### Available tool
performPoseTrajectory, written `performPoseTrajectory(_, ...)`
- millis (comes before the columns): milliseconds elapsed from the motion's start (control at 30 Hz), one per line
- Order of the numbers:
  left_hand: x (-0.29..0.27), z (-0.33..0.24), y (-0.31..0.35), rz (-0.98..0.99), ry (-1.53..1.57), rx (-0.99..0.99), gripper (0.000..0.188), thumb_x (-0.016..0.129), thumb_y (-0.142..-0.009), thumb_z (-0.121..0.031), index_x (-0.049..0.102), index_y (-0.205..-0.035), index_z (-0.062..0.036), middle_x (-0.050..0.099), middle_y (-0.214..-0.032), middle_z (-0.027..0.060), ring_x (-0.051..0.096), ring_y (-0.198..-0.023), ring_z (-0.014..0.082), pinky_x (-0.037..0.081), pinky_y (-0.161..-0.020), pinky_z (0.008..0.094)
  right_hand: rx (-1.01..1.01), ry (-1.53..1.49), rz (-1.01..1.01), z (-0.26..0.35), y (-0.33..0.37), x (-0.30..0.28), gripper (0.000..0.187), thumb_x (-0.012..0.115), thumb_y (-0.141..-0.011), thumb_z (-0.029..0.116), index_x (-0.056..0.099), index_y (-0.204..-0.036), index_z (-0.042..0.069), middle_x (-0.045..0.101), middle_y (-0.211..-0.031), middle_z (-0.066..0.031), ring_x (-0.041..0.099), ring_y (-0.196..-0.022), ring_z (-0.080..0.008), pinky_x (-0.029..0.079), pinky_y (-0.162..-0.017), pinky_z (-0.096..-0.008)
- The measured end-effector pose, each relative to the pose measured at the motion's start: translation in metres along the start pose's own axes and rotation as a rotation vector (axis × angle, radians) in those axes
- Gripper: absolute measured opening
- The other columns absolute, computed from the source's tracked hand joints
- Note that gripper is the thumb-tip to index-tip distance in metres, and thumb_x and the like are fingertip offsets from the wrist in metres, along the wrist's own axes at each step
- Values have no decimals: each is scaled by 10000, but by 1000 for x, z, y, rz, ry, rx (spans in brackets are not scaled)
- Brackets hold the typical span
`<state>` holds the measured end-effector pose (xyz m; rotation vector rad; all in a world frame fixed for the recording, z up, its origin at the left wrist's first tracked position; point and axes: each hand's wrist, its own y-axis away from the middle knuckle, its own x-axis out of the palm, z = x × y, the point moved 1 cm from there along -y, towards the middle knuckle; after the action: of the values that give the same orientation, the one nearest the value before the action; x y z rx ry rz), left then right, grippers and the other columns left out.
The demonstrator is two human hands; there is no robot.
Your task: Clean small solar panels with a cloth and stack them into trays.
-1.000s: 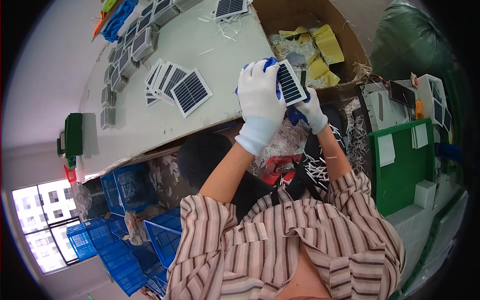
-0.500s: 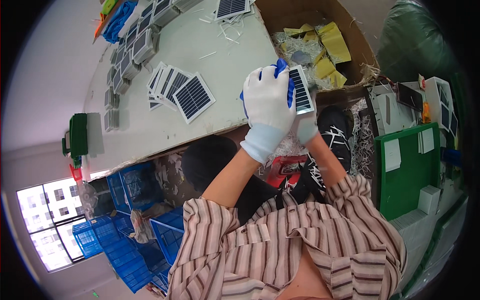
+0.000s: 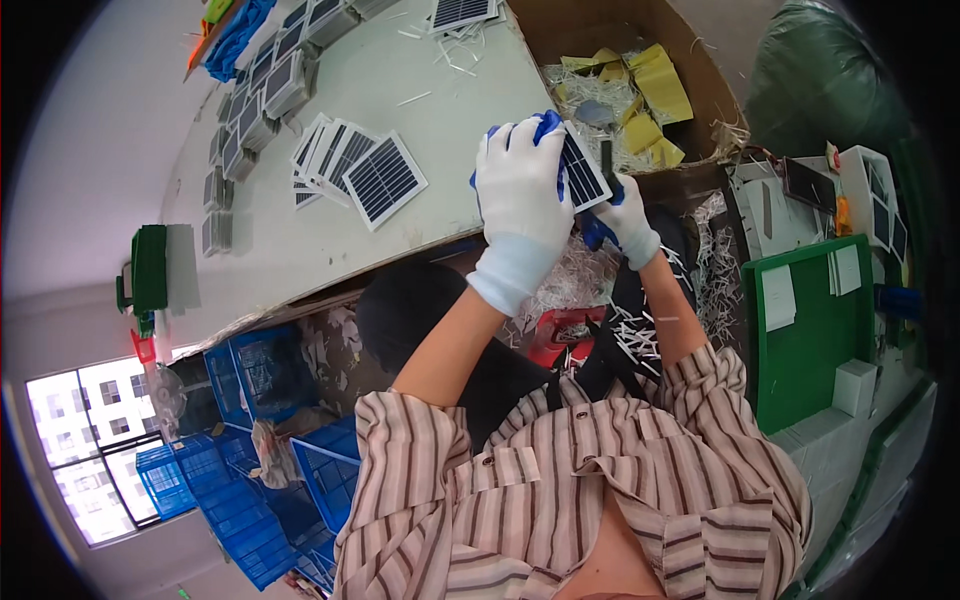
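Observation:
My left hand (image 3: 524, 178), in a white glove with blue palm coating, is closed on a small solar panel (image 3: 584, 172) with a white border, tilted over the table's right edge. Just right of it, my gloved right hand (image 3: 628, 222) is closed around a narrow dark tool (image 3: 606, 158) that points up beside the panel's edge; its exact kind is not clear. On the white table (image 3: 440, 160), left of my hands, a loose panel (image 3: 385, 180) lies beside a fanned group of panels (image 3: 335, 155).
Stacked panels (image 3: 286, 85) line the table's far left. A cardboard box (image 3: 705, 70) holds white strips and yellow sheets. White strips lie on my lap. A green tray (image 3: 810, 345) stands at right, blue crates (image 3: 245, 510) at lower left.
My right hand has moved down and slightly right, away from the panel's face, and the dark tool now shows. My left hand and the panel have shifted slightly left and tilted.

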<state>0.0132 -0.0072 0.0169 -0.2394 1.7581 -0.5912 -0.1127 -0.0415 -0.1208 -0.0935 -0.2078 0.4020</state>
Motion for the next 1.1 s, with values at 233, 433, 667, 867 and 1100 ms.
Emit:
performPoseTrajectory(233,5,9,4,44,1,50,452,651,-644,-36,613,-1095,-55,556,-1102,131,503,-1056,335,405,-915,435,6,146,362,21,58,23,198,782,-675,142,622,-707,30,646,-691,-23,590,-607,-86,462,-571,-219)
performPoseTrajectory(433,2,-4,-5,49,-40,-63,386,624,-683,-39,632,-1067,-79,577,-1031,138,524,-982,348,431,-837,438,-89,4,-326,-2,41,46,424,621,-790,-54,462,-1177,11,624,-963,-73,605,-836,-130,495,-765,-266)
performPoseTrajectory(667,7,-1,-7,18,3,1,379,630,-685,-35,627,-1063,-59,576,-1030,143,522,-985,359,434,-837,443,-54,-530,-257,-57,-61,47,319,564,-907,232,487,-1166,62,605,-1017,-67,626,-886,-177,518,-798,-321)
performPoseTrajectory(867,-3,11,2,42,108,81,389,665,-673,-32,628,-1059,-62,575,-1050,139,522,-998,354,430,-858,435,259,-1299,-10,-46,-44,42,230,621,-869,118,547,-1080,61,622,-990,-39,637,-851,-163,525,-801,-301)
performPoseTrajectory(1100,-19,7,16,65,53,-39,423,676,-665,-20,628,-1082,-77,582,-1114,129,525,-1051,340,421,-920,425,64,-62,27,-15,19,7,198,665,-797,37,607,-980,-9,649,-802,-13,576,-742,-55,483,-701,-223)
